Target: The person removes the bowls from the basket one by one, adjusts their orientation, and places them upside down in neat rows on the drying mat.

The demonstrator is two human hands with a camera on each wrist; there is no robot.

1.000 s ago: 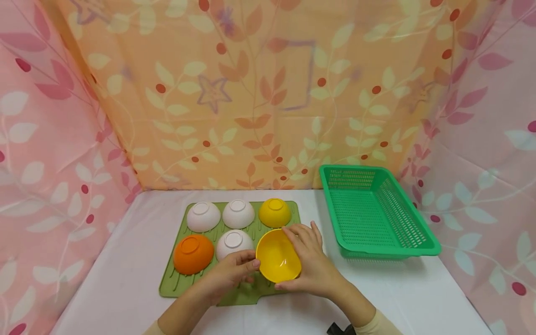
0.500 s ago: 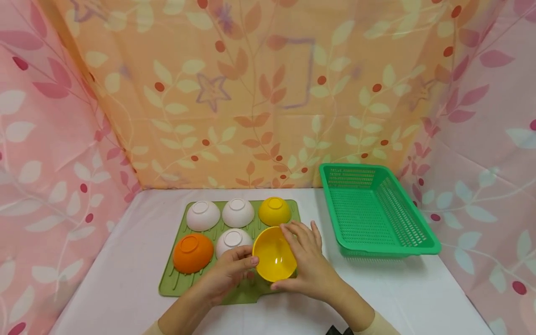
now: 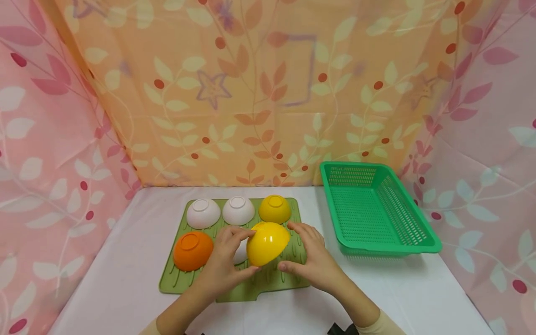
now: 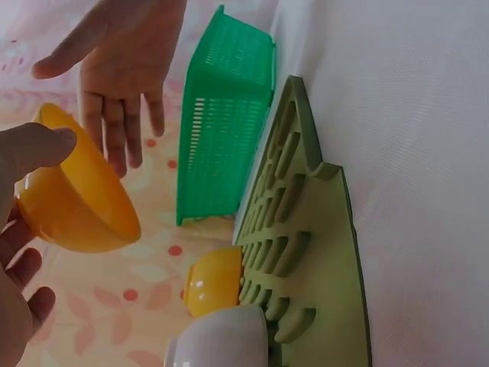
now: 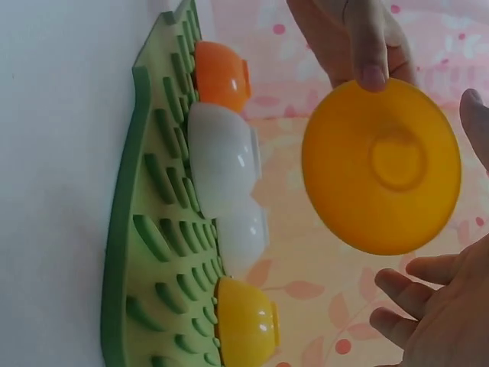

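Note:
My left hand (image 3: 225, 260) grips a yellow bowl (image 3: 268, 244) by its left side, thumb at the rim. The bowl is tilted, its outer wall facing up and right, and in the left wrist view it hangs above the green drying mat (image 4: 321, 252). My right hand (image 3: 318, 260) is spread just right of the bowl, fingers apart from it; the right wrist view shows a gap between its fingertips and the bowl's base. Upside down on the mat sit an orange bowl (image 3: 192, 251), a second yellow bowl (image 3: 275, 209) and several white bowls (image 3: 203, 214), one partly hidden behind my left hand.
A green perforated basket (image 3: 377, 209) stands on the white tablecloth right of the mat. Floral curtains (image 3: 259, 93) enclose the table at the back and both sides. A black object (image 3: 341, 329) shows by my right sleeve at the front edge.
The yellow bowl has turned over from its inside facing me to its outside showing. My right hand has let go of it and moved slightly right; my left hand now holds it alone.

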